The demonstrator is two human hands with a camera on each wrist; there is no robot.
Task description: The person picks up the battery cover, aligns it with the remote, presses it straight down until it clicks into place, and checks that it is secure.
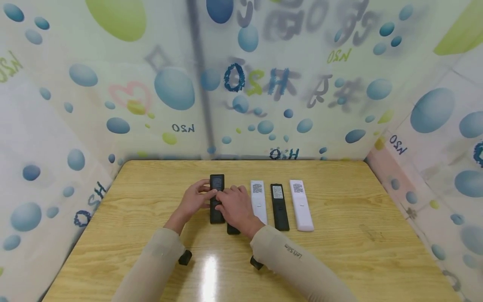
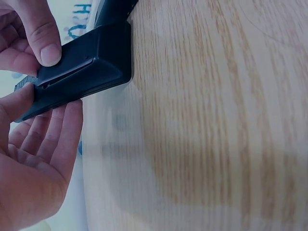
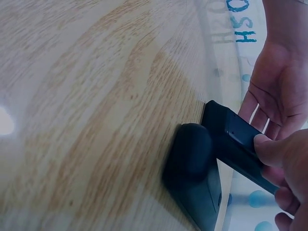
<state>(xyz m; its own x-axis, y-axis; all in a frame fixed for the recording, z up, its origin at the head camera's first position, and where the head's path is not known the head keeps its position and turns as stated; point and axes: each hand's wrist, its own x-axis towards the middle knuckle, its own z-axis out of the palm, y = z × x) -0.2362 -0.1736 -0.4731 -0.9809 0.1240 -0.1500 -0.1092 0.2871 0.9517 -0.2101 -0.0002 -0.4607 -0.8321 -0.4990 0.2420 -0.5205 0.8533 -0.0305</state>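
Observation:
A black remote control (image 1: 216, 216) lies back side up in my left hand (image 1: 196, 197), its near end close over the table. In the left wrist view, the left thumb rests on its back and the fingers run along its side and underneath. My right hand (image 1: 237, 205) pinches its battery cover (image 2: 72, 55) between thumb and curled forefinger; a thin gap shows along the cover's edge. A second black remote control (image 3: 190, 163) lies right beside it, mostly hidden under the right hand in the head view.
To the right, a white remote control (image 1: 258, 197), a black remote control (image 1: 279, 205) and another white remote control (image 1: 302, 209) lie in a row, backs up. The wooden table (image 1: 339, 260) ends at a patterned curtain (image 1: 241, 138) behind. Small black wrist cameras (image 1: 185, 257) show by the sleeves.

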